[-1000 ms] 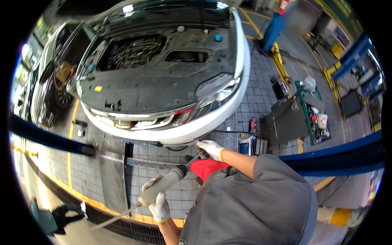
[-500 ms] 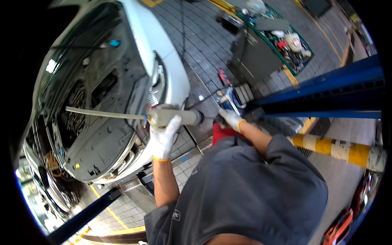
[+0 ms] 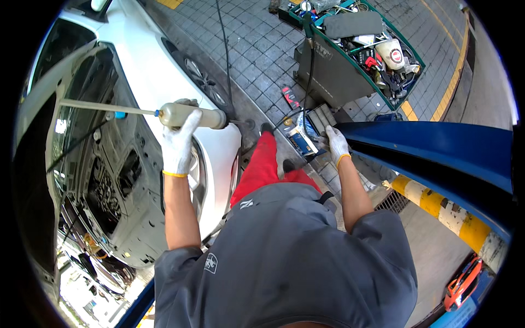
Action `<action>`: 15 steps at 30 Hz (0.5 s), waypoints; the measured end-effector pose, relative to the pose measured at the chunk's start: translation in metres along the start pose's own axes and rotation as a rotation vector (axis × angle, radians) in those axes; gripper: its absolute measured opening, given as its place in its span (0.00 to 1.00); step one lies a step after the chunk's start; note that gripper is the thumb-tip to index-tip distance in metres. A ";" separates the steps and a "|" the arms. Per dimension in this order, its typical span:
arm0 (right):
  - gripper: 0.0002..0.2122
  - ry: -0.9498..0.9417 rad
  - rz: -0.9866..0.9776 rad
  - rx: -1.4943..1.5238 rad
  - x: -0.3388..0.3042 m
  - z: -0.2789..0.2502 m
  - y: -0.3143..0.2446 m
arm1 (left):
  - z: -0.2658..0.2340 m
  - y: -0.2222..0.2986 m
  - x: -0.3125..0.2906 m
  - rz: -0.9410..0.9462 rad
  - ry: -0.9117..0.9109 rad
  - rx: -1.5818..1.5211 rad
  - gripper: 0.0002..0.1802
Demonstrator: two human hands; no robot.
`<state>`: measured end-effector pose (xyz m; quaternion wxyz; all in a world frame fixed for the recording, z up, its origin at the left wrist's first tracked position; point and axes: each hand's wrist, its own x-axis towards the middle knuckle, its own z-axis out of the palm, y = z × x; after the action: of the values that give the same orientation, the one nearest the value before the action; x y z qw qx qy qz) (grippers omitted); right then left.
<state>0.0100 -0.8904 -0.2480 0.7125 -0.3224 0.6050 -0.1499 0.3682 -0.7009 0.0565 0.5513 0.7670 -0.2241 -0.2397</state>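
My left hand (image 3: pixel 179 143), in a white glove with a yellow cuff, is closed around a translucent, cream-coloured cylindrical bottle (image 3: pixel 206 118). From the bottle's blue collar a long pale tube (image 3: pixel 109 106) points left, over the open engine bay (image 3: pixel 104 186) of a white car (image 3: pixel 139 49). The bottle is held roughly level above the car's front corner. My right hand (image 3: pixel 337 145), gloved the same way, hangs lower at my right with fingers loosely stretched. Nothing shows in it. It is nearest to the blue post and a grey ribbed object (image 3: pixel 321 119), without clear contact.
A blue lift post (image 3: pixel 426 145) reaches in from the right, above a yellow-and-white striped bar (image 3: pixel 443 208). Ahead stands a dark green tool cart (image 3: pixel 342 74) heaped with tools and bottles. A blue box (image 3: pixel 302 139) and black hose (image 3: pixel 311 71) are near my feet.
My view has turned, showing the car's side and wheel. My left hand has carried the bottle and tube leftward and up in view. The right hand now sits farther right, away from my body.
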 end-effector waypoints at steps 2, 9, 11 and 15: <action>0.19 0.051 -0.024 0.043 0.016 0.000 -0.014 | 0.005 0.010 0.043 0.033 -0.005 0.022 0.23; 0.17 0.276 0.096 -0.030 0.075 -0.061 0.035 | 0.031 -0.017 0.202 0.110 -0.061 -0.081 0.25; 0.15 0.368 0.239 -0.153 0.066 -0.063 0.047 | 0.044 -0.013 0.242 0.130 -0.083 -0.068 0.25; 0.16 0.394 0.376 -0.094 0.068 -0.030 0.053 | 0.060 -0.019 0.310 0.122 -0.109 -0.043 0.27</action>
<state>-0.0132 -0.9001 -0.3363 0.5805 -0.2016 0.7875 -0.0464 0.5758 -0.9284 -0.0152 0.5683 0.7257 -0.2948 -0.2521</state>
